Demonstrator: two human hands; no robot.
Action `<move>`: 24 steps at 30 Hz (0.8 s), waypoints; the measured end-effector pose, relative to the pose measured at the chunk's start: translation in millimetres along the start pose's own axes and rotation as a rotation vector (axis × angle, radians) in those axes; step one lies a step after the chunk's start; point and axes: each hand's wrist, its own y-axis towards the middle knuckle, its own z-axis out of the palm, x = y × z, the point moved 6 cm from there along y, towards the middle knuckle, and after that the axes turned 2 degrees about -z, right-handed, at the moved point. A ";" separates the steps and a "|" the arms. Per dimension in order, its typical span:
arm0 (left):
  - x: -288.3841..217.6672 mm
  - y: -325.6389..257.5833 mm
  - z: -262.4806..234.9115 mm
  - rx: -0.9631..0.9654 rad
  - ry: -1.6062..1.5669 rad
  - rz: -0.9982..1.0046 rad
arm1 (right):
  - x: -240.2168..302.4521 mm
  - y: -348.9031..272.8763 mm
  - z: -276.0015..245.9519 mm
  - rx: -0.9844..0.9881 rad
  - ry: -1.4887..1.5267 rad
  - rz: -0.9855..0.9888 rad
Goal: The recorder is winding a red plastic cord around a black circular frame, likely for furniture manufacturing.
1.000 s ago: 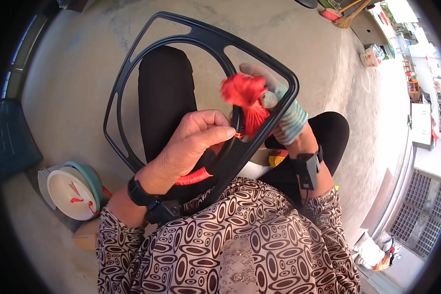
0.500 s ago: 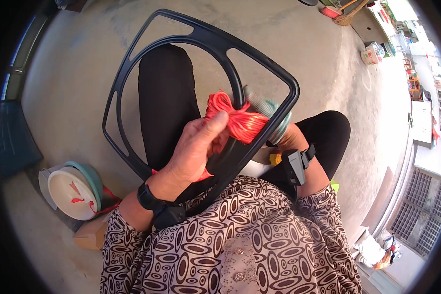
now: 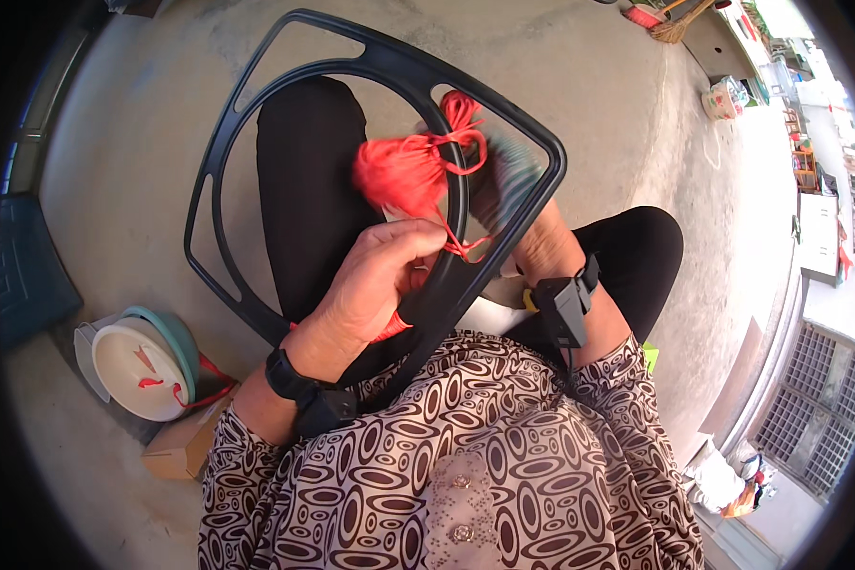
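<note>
A black plastic frame (image 3: 434,85) with a large round opening lies tilted over my lap. A bundle of red cord (image 3: 404,174) straddles its inner ring on the right side, with a looped end showing in the slot beyond. My left hand (image 3: 378,271) is closed at the ring, its thumb and fingertips pinching the red cord where thin strands wrap round it. More red cord shows below that palm. My right hand (image 3: 511,185), in a grey and teal striped glove, is behind the frame next to the bundle; its fingers are blurred and mostly hidden.
At left on the floor stand a white basin (image 3: 138,372) with red strips inside, nested with a teal one, and a cardboard box (image 3: 179,446). A broom (image 3: 672,30) and a patterned bucket (image 3: 725,99) are at the far right. My knees are under the frame.
The red bundle has shifted up and left and now spreads across the ring, its looped end in the slot. My right hand has moved upward behind the frame; the frame has shifted slightly left.
</note>
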 end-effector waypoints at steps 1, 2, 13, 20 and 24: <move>-0.9 -1.5 2.2 0.041 -0.003 -0.008 | 4.7 0.3 -3.0 0.021 0.016 -0.021; -0.8 -2.8 3.4 0.062 0.006 -0.026 | 8.8 -0.6 -6.4 0.040 0.032 -0.039; -4.0 -3.0 7.5 0.087 0.051 0.006 | -54.3 -30.3 -12.6 0.215 0.384 0.384; -5.3 -5.5 6.9 0.099 0.020 0.023 | 31.2 -42.4 -86.7 -0.160 0.228 -0.102; -6.2 -5.2 4.6 0.086 0.054 0.032 | 82.4 -98.6 -95.6 0.063 0.419 -0.313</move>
